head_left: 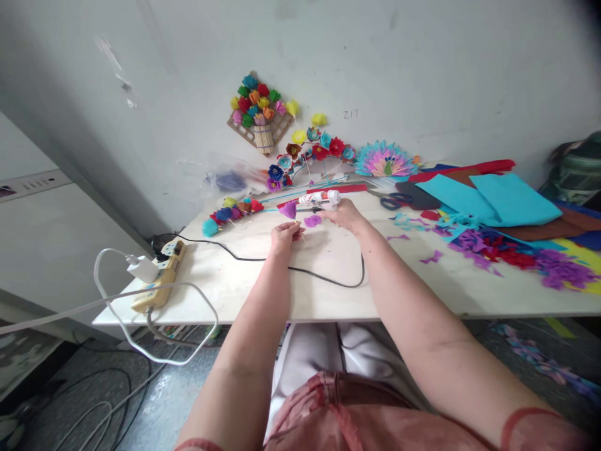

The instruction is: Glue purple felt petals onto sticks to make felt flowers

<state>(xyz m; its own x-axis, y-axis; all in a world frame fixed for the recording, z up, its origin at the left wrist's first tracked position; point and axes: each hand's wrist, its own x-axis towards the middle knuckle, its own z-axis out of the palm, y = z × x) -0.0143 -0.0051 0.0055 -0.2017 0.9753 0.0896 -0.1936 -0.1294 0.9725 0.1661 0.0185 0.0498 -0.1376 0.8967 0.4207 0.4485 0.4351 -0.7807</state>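
My left hand pinches the thin stem of a purple craft flower, whose bloom stands up above the fingers. On the right, my right hand is closed round a white hot glue gun, its nozzle end turned left toward the flower. The fingers on the gun's handle are partly hidden behind the hand. A loose purple petal piece lies on the table between both hands, just below the gun. The gun's black cord loops across the tabletop to the left.
A yellow power strip with a white plug sits at the left edge. Finished flowers lie behind my left hand. Scissors, blue felt sheets and purple cut pieces spread over the right side.
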